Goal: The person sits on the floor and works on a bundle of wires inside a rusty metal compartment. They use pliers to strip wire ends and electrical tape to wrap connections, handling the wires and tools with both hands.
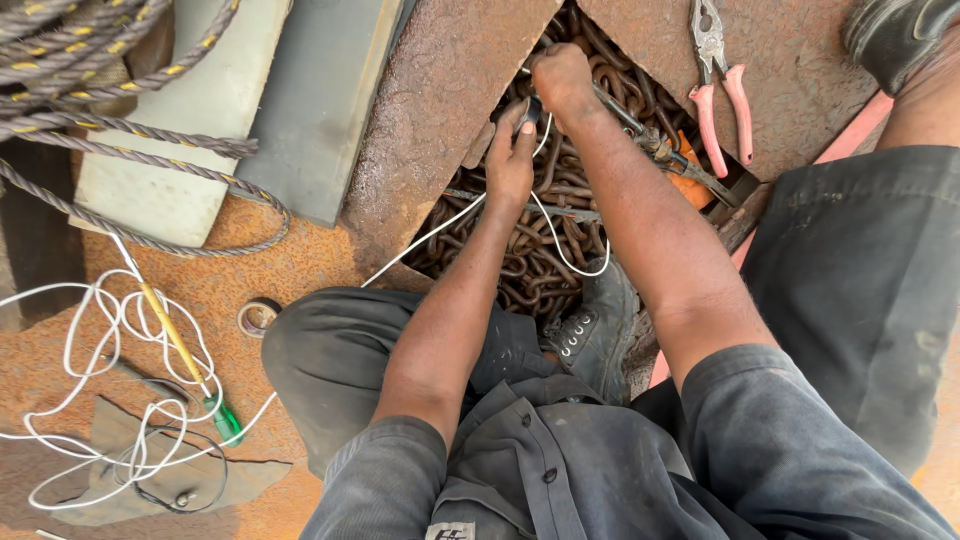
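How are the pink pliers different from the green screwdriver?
The pink pliers lie on the rusty plate by the chain pit; the green screwdriver lies far off among loops of white wire. The pliers have two pink handles; the screwdriver has one green handle and a yellowish shaft. Neither is in the hands.

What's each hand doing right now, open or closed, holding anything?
Left hand: closed, pinching a small dark object by the white wire.
Right hand: closed in a fist over the chain pile; contents hidden.
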